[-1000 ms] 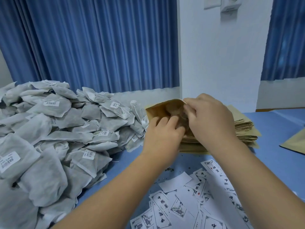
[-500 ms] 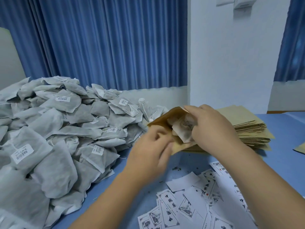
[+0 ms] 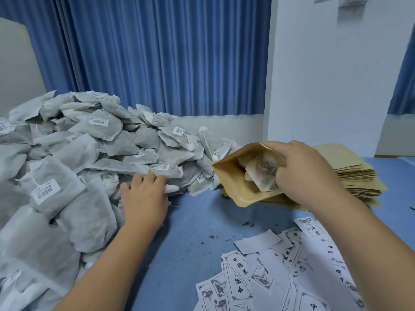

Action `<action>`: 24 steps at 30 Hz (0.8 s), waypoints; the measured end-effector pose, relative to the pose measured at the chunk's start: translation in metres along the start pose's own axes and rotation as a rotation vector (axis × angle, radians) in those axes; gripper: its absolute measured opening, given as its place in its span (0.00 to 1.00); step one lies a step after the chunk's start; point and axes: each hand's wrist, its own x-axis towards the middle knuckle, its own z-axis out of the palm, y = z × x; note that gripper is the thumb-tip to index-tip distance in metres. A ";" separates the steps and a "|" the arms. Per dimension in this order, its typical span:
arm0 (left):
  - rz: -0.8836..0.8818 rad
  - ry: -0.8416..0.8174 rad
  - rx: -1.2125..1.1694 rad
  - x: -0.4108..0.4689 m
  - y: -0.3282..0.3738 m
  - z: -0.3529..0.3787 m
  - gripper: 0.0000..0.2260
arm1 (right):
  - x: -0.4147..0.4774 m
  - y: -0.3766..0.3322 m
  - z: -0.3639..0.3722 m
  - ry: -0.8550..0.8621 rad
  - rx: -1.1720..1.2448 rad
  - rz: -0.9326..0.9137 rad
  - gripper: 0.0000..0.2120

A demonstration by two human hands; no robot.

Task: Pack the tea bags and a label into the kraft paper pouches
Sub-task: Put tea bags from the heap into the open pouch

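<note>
A large heap of grey-white tea bags (image 3: 74,158) with barcode tags covers the left of the blue table (image 3: 197,230). My right hand (image 3: 303,173) holds an open kraft paper pouch (image 3: 233,178) by its mouth, tilted toward the left. Inside the pouch I see tea bags and a printed label (image 3: 262,169). My left hand (image 3: 143,196) rests at the foot of the heap, its fingertips touching a tea bag (image 3: 166,170). I cannot tell whether it grips one.
A stack of flat empty kraft pouches (image 3: 350,171) lies behind my right hand. Loose printed paper labels (image 3: 269,274) are spread at the front right. Small tea crumbs dot the table. Blue curtains and a white wall stand behind the table.
My left hand has left the pouch mouth and moved left and down to the heap of tea bags. The right hand keeps holding the pouch open.
</note>
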 end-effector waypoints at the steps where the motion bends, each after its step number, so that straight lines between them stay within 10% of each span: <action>1: 0.018 0.010 -0.018 0.001 -0.001 -0.001 0.12 | 0.001 0.001 0.000 0.001 0.002 -0.001 0.26; 8: 0.237 0.138 -0.490 -0.008 0.009 -0.022 0.07 | 0.000 0.001 -0.004 -0.001 0.028 0.001 0.23; 20: -0.023 0.328 -1.172 -0.022 0.058 -0.064 0.04 | 0.003 0.009 -0.006 -0.003 0.080 0.025 0.30; 24: 0.228 0.389 -1.107 -0.027 0.083 -0.076 0.07 | 0.004 0.007 -0.003 -0.007 0.067 -0.001 0.29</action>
